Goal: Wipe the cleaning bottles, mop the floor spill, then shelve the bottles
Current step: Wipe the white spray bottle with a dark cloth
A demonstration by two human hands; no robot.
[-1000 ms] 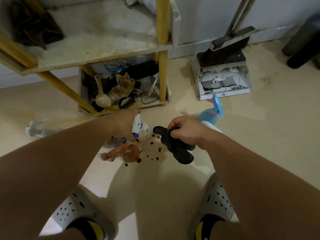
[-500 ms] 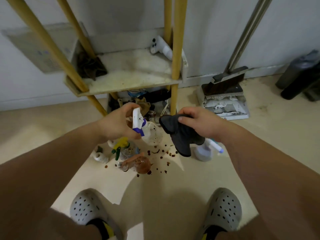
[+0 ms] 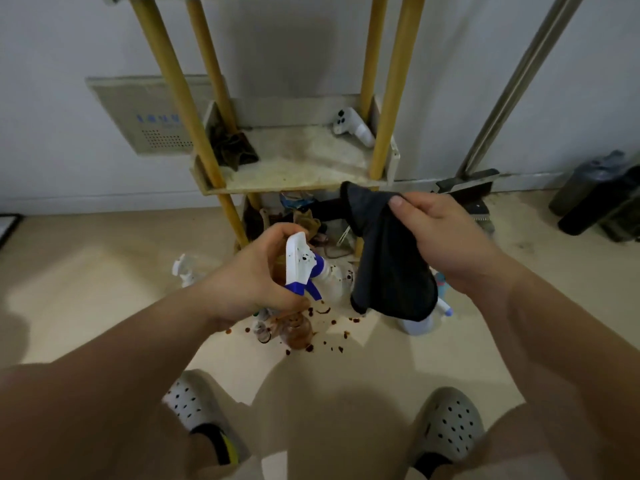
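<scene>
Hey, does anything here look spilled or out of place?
Yes. Reddish-brown spill spatters the floor, and an amber bottle lies tipped in it. Spots also mark the spray bottle in the left hand.

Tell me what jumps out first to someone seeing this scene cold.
At centre, the left hand grips a white spray bottle flecked with dark spots, while the right hand dangles a dark cloth beside it. Below them, reddish-brown spill speckles the floor around a fallen amber bottle.
</scene>
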